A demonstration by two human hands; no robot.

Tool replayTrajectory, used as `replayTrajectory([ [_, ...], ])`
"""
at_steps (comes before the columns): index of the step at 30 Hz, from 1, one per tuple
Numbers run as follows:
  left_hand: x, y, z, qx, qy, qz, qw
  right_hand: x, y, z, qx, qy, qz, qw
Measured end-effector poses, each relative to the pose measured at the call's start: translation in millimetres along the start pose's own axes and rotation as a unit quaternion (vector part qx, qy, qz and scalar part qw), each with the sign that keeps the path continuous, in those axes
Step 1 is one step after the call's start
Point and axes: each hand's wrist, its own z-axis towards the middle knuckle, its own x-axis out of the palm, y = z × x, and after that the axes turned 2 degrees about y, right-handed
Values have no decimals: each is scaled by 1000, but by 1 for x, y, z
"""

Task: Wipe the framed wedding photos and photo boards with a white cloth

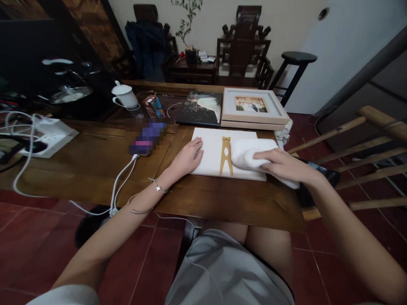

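Note:
A flat white panel (pixel 208 156) lies on the wooden table in front of me. On its face is a gold, two-legged piece (pixel 226 159) with a shape like a cat's head at the top. My left hand (pixel 190 157) rests on the panel's left edge, fingers stretched out and lying flat. In my right hand (pixel 280 164) is a bunched white cloth (pixel 246 153), pressed against the panel's right half just beside the gold piece. The cloth hides part of the panel's right side, and one end of it hangs below my hand.
Behind the panel lie a framed picture (pixel 254 106) and a dark picture (pixel 202 108). To the left are a phone (pixel 148 137) with a charging cable, a small box (pixel 154 106), a lidded white cup (pixel 125 95) and a power strip (pixel 52 137). A wooden chair (pixel 375 148) stands at right.

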Motion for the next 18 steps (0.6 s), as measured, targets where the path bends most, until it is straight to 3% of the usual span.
replayTrajectory([
  [5,0,1,-1,7,-4,12,1000,11,-5,52,-5,-78,60,995],
  [9,-1,3,-1,11,-4,7,1000,26,18,69,-45,-71,52,995],
  [14,-1,4,-1,21,-4,-1,1000,50,52,50,-80,-16,-33,996],
  [18,0,3,-1,14,-3,5,1000,49,71,14,-133,50,-21,990],
])
